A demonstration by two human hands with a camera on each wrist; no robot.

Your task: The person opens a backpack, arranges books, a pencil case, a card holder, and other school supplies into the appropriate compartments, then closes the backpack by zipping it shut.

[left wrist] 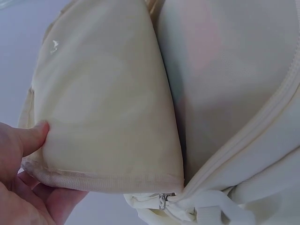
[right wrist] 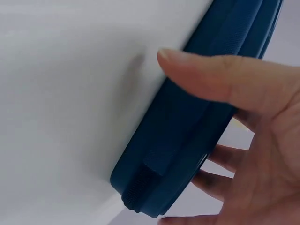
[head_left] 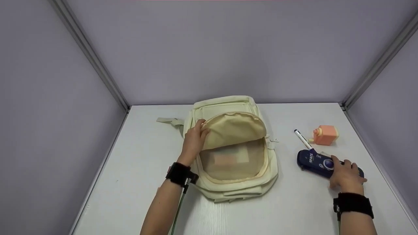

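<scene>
A pale yellow backpack (head_left: 228,191) lies on the table with its front flap (head_left: 235,129) folded up. My left hand (head_left: 195,140) pinches the flap's left edge, thumb on the inner lining (left wrist: 108,93) and fingers behind it. Through the mesh inside the opening (head_left: 254,163), pinkish and pale shapes show faintly. To the right lies a dark blue pencil case (head_left: 313,160) with "SPACE" printed on it. Over its right end, my right hand (head_left: 347,174) grips the case, the thumb along its near side (right wrist: 187,117) and the fingers on the far side, partly hidden.
A white marker (head_left: 303,139) with a dark cap lies just behind the pencil case. Beyond it stands an orange pencil sharpener (head_left: 326,135) with a crank. A strap (head_left: 171,120) sticks out at the backpack's left. Grey panels (head_left: 228,52) enclose the white table (head_left: 140,156).
</scene>
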